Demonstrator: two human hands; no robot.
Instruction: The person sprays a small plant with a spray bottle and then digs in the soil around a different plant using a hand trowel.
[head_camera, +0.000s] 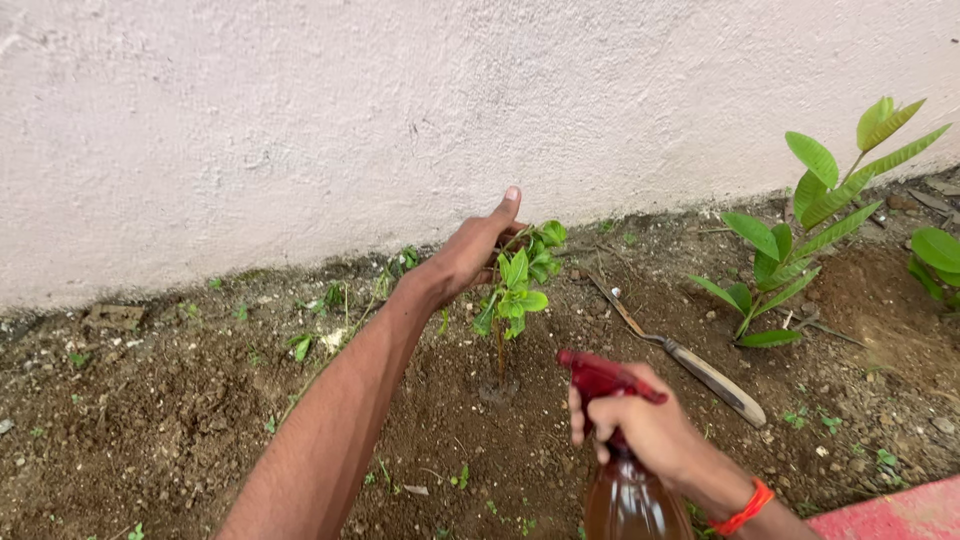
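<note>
My left hand (470, 250) reaches out to a small green sapling (520, 290) rooted in the soil bed and holds its top leaves and stem. My right hand (645, 425) grips a spray bottle (620, 495) with a red trigger head and brownish liquid inside, its nozzle aimed at the sapling from the near side. An orange band sits on my right wrist.
A white rough wall (400, 120) borders the soil at the back. A taller leafy plant (800, 240) grows at the right. A hand tool with a pale handle (700, 370) lies on the soil between the plants. A red ledge (890, 515) shows at the bottom right.
</note>
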